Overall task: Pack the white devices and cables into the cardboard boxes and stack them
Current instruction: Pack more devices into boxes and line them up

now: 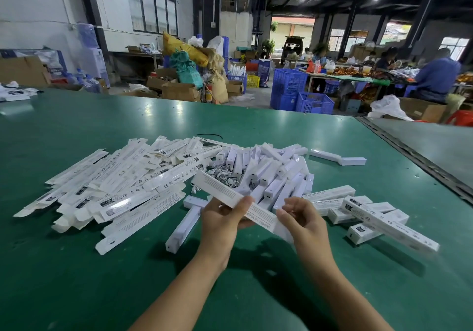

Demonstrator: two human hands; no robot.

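A long white cardboard box (220, 189) slants from upper left to lower right above the green table (76, 279). My left hand (222, 218) grips its middle with thumb on top. My right hand (302, 218) pinches the box's near end. Flat unfolded boxes (115, 189) lie fanned out on the left. A heap of white bar-shaped devices (271, 174) sits behind my hands, with a tangle of white cables (225, 174) in it. Packed boxes (368, 213) are piled at the right.
One white device (183, 225) lies alone left of my left hand, and another (337, 157) lies beyond the heap. A black band (210, 136) rests farther back. The table's edge and a seam run along the right. People work at distant tables.
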